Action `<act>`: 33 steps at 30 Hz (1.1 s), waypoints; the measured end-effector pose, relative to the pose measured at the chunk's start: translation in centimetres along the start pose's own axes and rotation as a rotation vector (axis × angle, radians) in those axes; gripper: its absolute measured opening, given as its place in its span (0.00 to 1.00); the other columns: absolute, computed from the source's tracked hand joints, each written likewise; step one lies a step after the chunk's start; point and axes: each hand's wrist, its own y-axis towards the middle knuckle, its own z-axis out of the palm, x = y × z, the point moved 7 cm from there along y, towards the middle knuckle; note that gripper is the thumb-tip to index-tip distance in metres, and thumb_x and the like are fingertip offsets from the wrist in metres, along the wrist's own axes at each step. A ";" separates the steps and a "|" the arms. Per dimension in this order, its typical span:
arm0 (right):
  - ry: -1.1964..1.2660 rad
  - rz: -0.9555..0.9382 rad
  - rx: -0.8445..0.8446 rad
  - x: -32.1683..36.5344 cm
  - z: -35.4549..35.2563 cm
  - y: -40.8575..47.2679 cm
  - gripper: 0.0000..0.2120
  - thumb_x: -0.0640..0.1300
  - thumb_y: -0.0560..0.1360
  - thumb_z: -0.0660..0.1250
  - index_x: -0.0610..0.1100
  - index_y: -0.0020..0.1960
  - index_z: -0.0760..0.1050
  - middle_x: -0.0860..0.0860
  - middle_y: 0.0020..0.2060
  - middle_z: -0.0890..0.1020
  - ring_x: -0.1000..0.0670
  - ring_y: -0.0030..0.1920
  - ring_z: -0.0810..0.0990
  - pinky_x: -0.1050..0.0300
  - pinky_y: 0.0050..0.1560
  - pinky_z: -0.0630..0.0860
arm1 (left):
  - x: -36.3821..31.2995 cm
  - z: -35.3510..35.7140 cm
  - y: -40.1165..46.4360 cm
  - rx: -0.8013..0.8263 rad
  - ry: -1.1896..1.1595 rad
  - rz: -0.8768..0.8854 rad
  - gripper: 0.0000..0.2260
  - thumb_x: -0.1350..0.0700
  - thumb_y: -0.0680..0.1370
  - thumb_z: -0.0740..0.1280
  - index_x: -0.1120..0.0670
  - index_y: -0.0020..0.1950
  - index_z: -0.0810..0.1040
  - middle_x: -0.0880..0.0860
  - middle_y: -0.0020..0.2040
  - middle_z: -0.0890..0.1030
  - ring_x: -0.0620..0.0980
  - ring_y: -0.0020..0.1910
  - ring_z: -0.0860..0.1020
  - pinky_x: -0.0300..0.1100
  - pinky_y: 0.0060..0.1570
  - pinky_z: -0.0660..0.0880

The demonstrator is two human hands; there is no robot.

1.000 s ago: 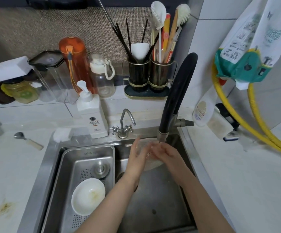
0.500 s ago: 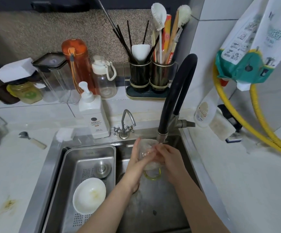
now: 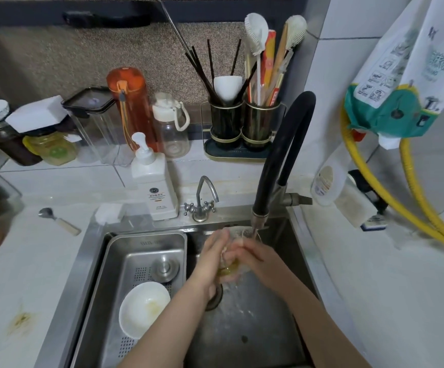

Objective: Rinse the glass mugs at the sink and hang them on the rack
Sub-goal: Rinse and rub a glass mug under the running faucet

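Head view: glass mug (image 3: 232, 257) under black faucet (image 3: 279, 166), over sink (image 3: 255, 328), water running. Left hand (image 3: 210, 257) and right hand (image 3: 255, 257) both clasp mug, close together. Rinsing in progress; hanging not done, rack not visible.

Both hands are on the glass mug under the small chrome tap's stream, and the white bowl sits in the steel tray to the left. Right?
Not quite. The head view shows both hands, left and right, holding the glass mug under the black hose faucet, not the small chrome tap. The white bowl does sit in the steel tray.
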 end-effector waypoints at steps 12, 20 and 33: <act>0.063 0.083 -0.044 -1.4 0.5 -0.6 0.07 0.42 0.80 0.61 0.49 0.51 0.78 0.55 0.43 0.84 0.60 0.46 0.82 0.64 0.51 0.78 | -0.3 -0.1 0.4 0.017 0.064 -0.118 0.26 0.30 0.74 0.53 0.48 0.48 0.81 0.53 0.43 0.84 0.52 0.41 0.81 0.53 0.53 0.76; 0.073 0.068 -0.197 -0.9 -0.7 -0.6 0.08 0.44 0.80 0.62 0.47 0.45 0.78 0.53 0.37 0.82 0.59 0.39 0.81 0.66 0.46 0.75 | -0.4 0.2 0.6 -0.029 0.045 0.132 0.17 0.43 0.79 0.59 0.51 0.62 0.74 0.56 0.55 0.82 0.52 0.51 0.82 0.52 0.52 0.80; 0.314 0.211 -0.458 -2.4 -2.3 -0.6 0.15 0.46 0.81 0.57 0.42 0.43 0.79 0.47 0.37 0.83 0.51 0.38 0.81 0.60 0.41 0.76 | -1.3 1.6 -2.6 0.082 0.368 0.409 0.32 0.44 0.71 0.73 0.28 0.66 0.57 0.30 0.61 0.65 0.23 0.61 0.64 0.24 0.55 0.64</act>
